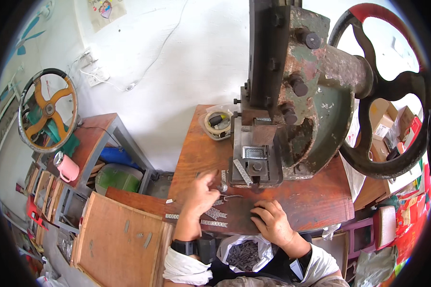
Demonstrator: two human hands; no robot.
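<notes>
My left hand is over the wooden bench top, finger and thumb apart, beside a narrow metal strip. I see nothing held in it. More toothed metal strips lie under and in front of that wrist. My right hand rests at the bench's front edge, fingers loosely bent and apart, with nothing visible in them. Ahead stands a heavy hand press in worn green paint. On its base are a ribbed metal die plate and a slanted metal strip.
A white bag of dark small pieces sits at my lap. The press's large handwheel juts out right. A round plastic tub stands left of the press. A wooden board with a few strips lies left. A pink mug stands farther left.
</notes>
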